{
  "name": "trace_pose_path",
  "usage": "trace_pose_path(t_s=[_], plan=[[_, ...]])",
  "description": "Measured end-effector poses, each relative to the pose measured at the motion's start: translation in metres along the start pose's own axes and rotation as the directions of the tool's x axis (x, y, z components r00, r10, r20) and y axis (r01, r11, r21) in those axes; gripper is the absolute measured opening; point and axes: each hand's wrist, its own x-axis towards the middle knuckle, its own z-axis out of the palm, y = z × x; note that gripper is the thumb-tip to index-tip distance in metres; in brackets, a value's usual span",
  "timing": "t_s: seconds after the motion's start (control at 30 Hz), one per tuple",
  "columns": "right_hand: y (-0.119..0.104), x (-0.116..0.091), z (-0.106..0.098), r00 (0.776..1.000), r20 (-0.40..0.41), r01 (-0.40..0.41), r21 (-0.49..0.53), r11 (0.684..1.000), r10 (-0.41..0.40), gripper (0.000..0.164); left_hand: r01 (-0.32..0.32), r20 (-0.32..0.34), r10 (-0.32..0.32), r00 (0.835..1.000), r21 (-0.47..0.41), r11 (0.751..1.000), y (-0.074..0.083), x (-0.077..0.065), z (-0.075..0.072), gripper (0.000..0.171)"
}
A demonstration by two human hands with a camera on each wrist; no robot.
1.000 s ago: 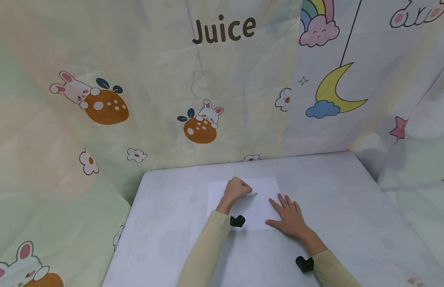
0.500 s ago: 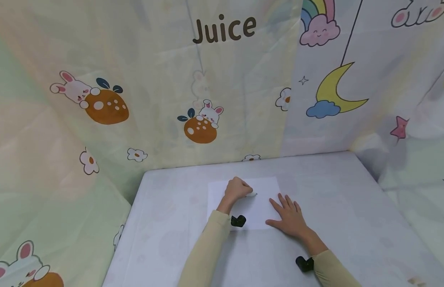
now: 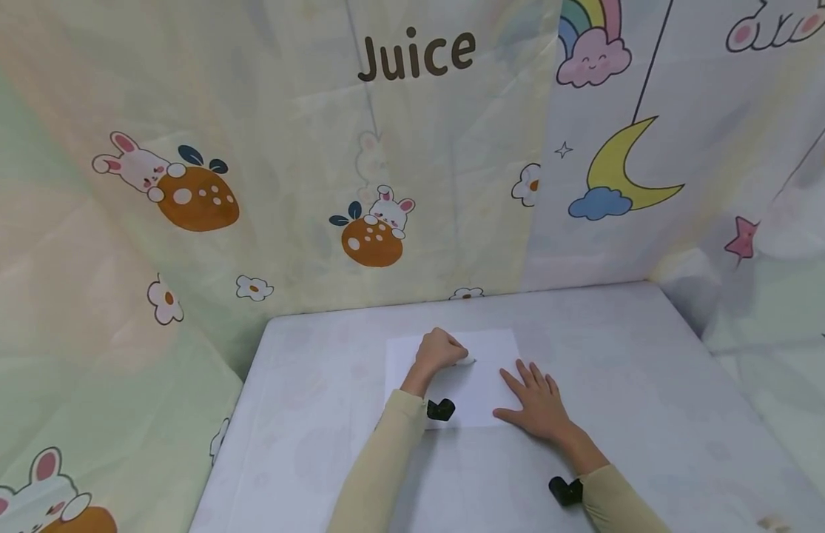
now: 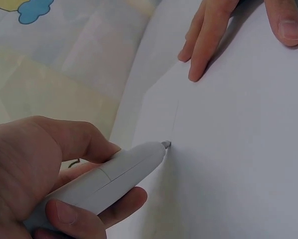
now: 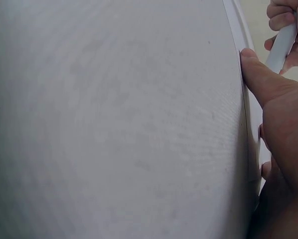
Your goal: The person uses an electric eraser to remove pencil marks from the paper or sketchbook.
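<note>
In the head view, a sheet of white paper (image 3: 477,396) lies on the table. My left hand (image 3: 440,351) grips a thick white pen-shaped tool (image 4: 106,177) with a short grey tip. That tip meets the paper at the lower end of a faint thin line (image 4: 175,117), seen in the left wrist view; whether the line is drawn or cut I cannot tell. My right hand (image 3: 537,407) rests spread with straight fingers over the paper's right edge. In the right wrist view its thumb lies along the sheet's edge, and the tool (image 5: 282,47) shows beyond it.
The table (image 3: 319,444) has a pale cloth cover. A printed curtain (image 3: 285,185) with rabbits, flowers and a moon hangs behind it and at the sides. A black wrist mount (image 3: 442,410) sits by the left cuff, and another black mount (image 3: 565,491) by the right.
My left hand and the tool's tip have shifted very slightly to the left. The right hand and the paper stay where they were.
</note>
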Motion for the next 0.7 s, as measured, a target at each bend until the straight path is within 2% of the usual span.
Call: trace_pose_path(t_s=[0.2, 0.4, 0.6, 0.7], plan=[[-0.0025, -0.0009, -0.0041, 1.000, 0.002, 0.000, 0.006, 1.000, 0.000, 0.086, -0.028, 0.036, 0.028, 0.999, -0.011, 1.000, 0.0026, 0.0011, 0.0030, 0.011], [-0.0051, -0.0016, -0.0072, 0.999, -0.031, 0.015, 0.007, 1.000, -0.015, 0.085, -0.022, 0.011, 0.022, 1.000, -0.011, 1.000, 0.0052, 0.0023, -0.0014, 0.010], [-0.0048, -0.0028, -0.0060, 1.000, -0.011, 0.009, 0.014, 1.000, -0.009, 0.085, -0.030, 0.063, 0.031, 0.998, -0.009, 1.000, 0.0027, 0.0048, 0.0031, 0.011], [-0.0043, -0.0030, -0.0054, 1.000, -0.009, 0.008, 0.024, 1.000, -0.008, 0.085, -0.044, 0.059, 0.044, 0.997, 0.001, 0.999, 0.0035, 0.0053, 0.0035, 0.011]])
